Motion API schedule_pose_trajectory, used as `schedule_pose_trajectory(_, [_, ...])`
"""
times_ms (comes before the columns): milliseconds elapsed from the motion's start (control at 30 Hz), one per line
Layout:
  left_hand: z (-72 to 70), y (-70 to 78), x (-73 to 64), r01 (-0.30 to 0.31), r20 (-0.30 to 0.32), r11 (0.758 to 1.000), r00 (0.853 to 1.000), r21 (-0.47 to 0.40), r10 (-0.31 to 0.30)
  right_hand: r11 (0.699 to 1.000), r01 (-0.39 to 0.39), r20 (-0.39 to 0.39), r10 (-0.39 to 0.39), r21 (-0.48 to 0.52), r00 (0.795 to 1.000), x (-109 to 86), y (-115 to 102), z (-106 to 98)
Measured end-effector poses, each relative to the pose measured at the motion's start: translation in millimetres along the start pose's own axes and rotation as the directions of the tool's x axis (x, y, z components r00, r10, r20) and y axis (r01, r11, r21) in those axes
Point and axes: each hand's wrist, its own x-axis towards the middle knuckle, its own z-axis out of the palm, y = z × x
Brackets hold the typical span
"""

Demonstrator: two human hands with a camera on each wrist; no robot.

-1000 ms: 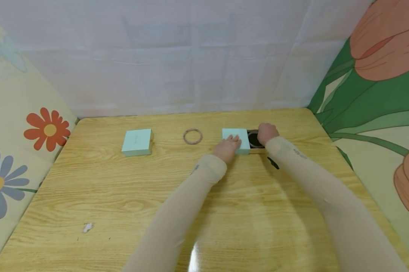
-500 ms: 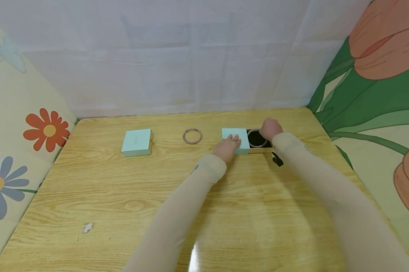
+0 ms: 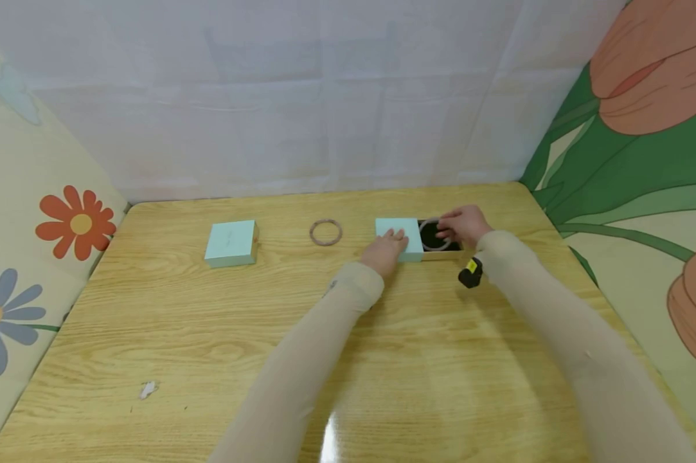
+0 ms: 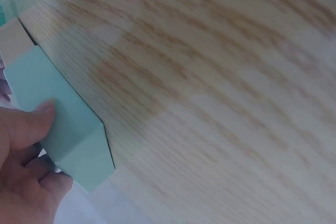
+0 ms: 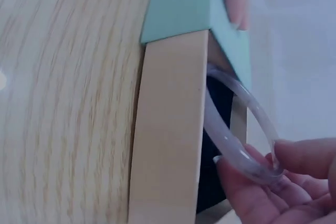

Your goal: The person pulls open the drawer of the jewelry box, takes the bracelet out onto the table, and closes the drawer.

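A pale teal sliding box [image 3: 396, 225] stands on the table, with its tan drawer [image 5: 170, 119] pulled out to the right and a black lining inside. My left hand [image 3: 385, 253] holds the teal sleeve, its fingers over the top; the left wrist view shows the thumb [image 4: 31, 127] against a side. My right hand [image 3: 466, 225] pinches a translucent pale lilac bangle [image 5: 239, 153] between thumb and fingers. The bangle tilts up at the drawer, its far part still within the drawer walls.
A second bangle [image 3: 326, 232] lies flat on the table left of the box. Farther left sits another teal box [image 3: 232, 243], closed. White cloth [image 3: 267, 128] hangs behind the table. A small white mark [image 3: 148, 389] shows near the front left.
The drawer slid farther right with my right hand, then that hand let it go, turned inward and took hold of the bangle. My left hand stayed on the box.
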Motion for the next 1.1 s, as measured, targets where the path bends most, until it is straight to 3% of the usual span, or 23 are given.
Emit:
schedule_pose_trajectory(233, [3.2,-1.9,2.7,-0.001,-0.019,1.0,1.0,0.022,0.002,0.984,-0.066,0.062,0.056,0.167,0.996,-3.9,-0.2,0.1])
schedule_pose_trajectory(533, [18.2,-9.6,20.2,-0.022,-0.029,0.999,0.999,0.023,0.022,0.982,-0.063,0.075,0.051,0.179,0.996,-8.0,7.2,-3.9])
schedule_pose_trajectory(800, [1.3,-3.9,1.5,-0.003,-0.029,1.0,1.0,-0.015,0.003,0.95,-0.055,0.072,0.035,0.309,0.997,-10.3,9.2,-6.1])
schedule_pose_trajectory(967, [1.6,-4.2,1.6,-0.021,-0.041,1.0,0.999,-0.011,0.021,0.913,-0.068,0.073,0.042,0.402,0.996,-11.7,11.7,-8.6])
schedule_pose_trajectory(1100, [3.4,-4.3,4.0,-0.023,-0.036,1.0,0.999,-0.009,0.023,0.901,-0.063,0.064,0.039,0.43,0.997,-14.2,14.5,-11.7])
